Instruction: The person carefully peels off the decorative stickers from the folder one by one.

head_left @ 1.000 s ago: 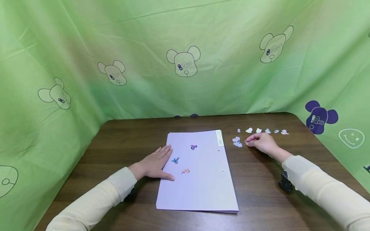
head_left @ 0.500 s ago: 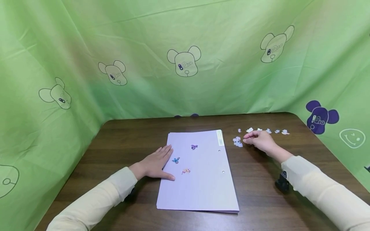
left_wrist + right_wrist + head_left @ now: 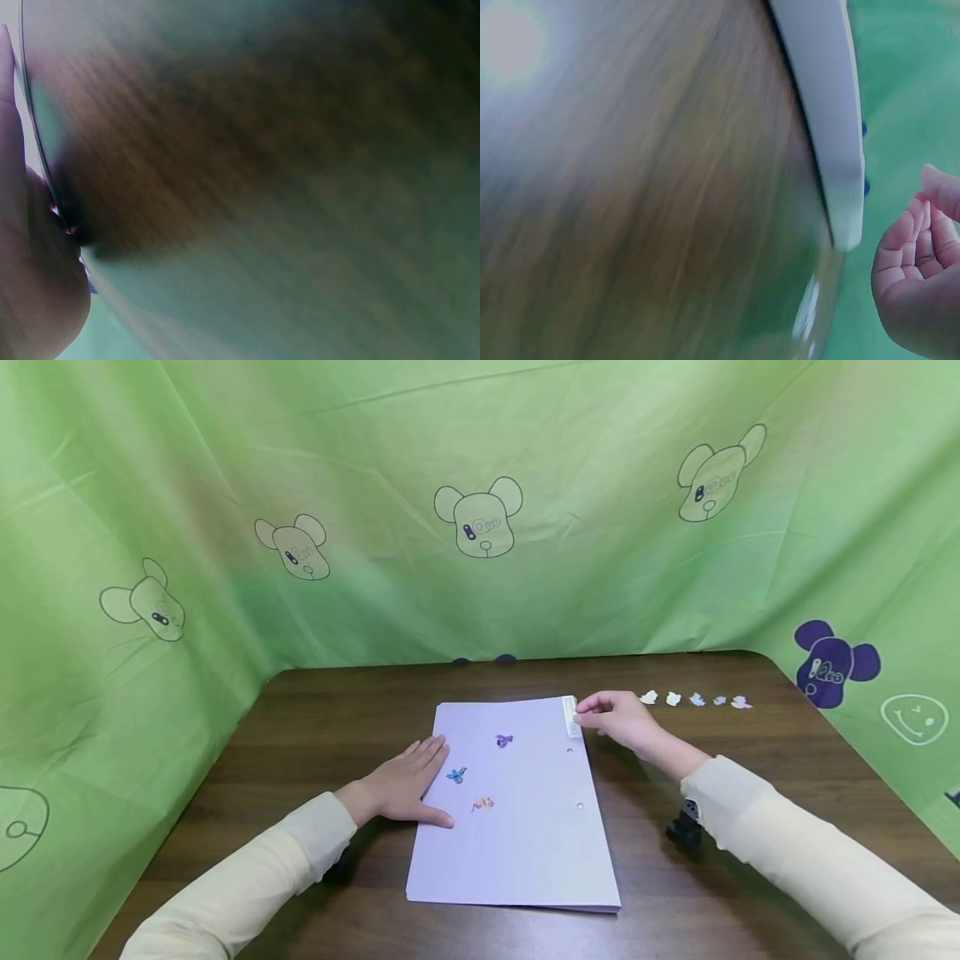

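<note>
A white folder (image 3: 517, 852) with a label and two holes lies on the table, bearing purple (image 3: 504, 741), blue (image 3: 457, 775) and orange (image 3: 483, 804) stickers. My left hand (image 3: 408, 781) rests flat on its left edge, fingers spread. Over the label (image 3: 570, 717) at its upper right corner is my right hand (image 3: 618, 720), thumb and forefinger pinched on a small sticker that the fingers hide. In the right wrist view, the right hand (image 3: 922, 262) has curled fingers beside the folder's edge (image 3: 825, 112). The left wrist view shows part of the left hand (image 3: 37, 285).
Several small pale cut-outs (image 3: 673, 699) lie in a row at the table's back right. The right hand covers the other pieces nearby. Brown wooden table (image 3: 322, 710) surrounds the folder, and a green printed curtain (image 3: 375, 602) hangs behind and at both sides.
My right hand has lifted away from the pale cut-outs with a small piece and moved left to the folder's upper right corner. The left hand stays in place.
</note>
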Available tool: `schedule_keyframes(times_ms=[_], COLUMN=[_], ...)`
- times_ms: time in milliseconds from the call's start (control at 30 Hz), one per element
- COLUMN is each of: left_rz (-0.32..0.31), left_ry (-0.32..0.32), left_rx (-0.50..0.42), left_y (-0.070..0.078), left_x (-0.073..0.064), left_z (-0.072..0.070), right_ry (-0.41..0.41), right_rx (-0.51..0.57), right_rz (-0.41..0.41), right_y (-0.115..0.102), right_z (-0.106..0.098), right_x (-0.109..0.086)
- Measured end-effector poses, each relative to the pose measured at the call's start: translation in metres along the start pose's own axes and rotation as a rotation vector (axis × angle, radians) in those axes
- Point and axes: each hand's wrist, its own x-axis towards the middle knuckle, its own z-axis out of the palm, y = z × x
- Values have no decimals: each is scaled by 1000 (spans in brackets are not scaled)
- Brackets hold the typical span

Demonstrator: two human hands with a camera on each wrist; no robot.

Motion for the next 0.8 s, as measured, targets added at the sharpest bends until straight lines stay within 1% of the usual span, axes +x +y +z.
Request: schedule_keyframes(times_ms=[133,300,367,400,533,600,667,800], left_rz=[1,2,-1,-4,-8,-6,-4,-2], left_ry=[-7,-10,-13,-15,-17,-17,-16,-19], left_rx=[12,10,13,16,23,22,17,21], left_y=[-1,-2,-2,-2,-1,0,0,0], left_x=[0,0,0,1,1,0,0,0], left_z=[1,1,1,1,-1,-2,-2,-2], right_ry=[-39,-127,-164,-179,-252,-291,-328,-369], right_rx=[-21,4,17,17,4,-9,-26,-52], right_rz=[-11,-18,-24,-30,-48,-58,-66,-76], right_y=[-12,-24,-36,-38,-41,-33,-33,-34], right_z=[18,34,38,41,52,58,63,71], right_x=[8,18,15,16,22,31,33,37])
